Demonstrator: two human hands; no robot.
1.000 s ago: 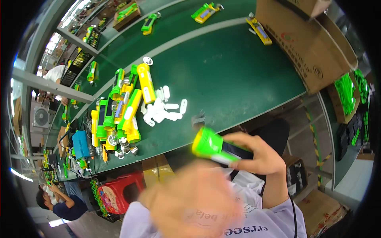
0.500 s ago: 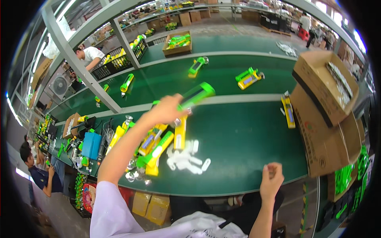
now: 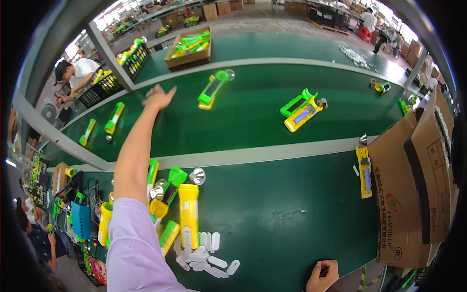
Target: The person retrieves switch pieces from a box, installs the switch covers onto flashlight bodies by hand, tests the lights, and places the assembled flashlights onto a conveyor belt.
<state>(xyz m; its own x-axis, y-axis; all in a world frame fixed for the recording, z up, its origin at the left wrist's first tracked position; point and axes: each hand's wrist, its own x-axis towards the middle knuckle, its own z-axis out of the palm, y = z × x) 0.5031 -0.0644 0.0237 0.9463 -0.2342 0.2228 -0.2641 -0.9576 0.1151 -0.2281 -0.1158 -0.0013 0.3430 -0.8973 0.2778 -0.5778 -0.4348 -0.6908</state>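
Note:
My left hand [image 3: 159, 97] reaches over the far green belt, fingers spread and holding nothing. Nearest on its right lies a green and yellow flashlight [image 3: 214, 90], slightly blurred; a yellow-green flashlight [image 3: 115, 118] lies to its left. My right hand [image 3: 323, 276] is curled closed at the near table edge, and whatever its fingers may hold is hidden. Under my left arm several flashlights sit in a heap, partly covered by the sleeve; a yellow flashlight [image 3: 188, 214] stands out there. Small white oval pieces [image 3: 198, 258] are scattered beside it.
An opened flashlight [image 3: 302, 116] lies on the belt, another [image 3: 365, 170] by the cardboard boxes [image 3: 408, 194] at right. A grey rail [image 3: 272, 151] divides table and belt. Farther back stands a carton [image 3: 189, 61] of flashlights; a person [image 3: 80, 73] works at far left.
My left hand has moved farther out and left over the belt and let go of the green flashlight piece it held. My right hand stays curled, lower in view. The view has shifted.

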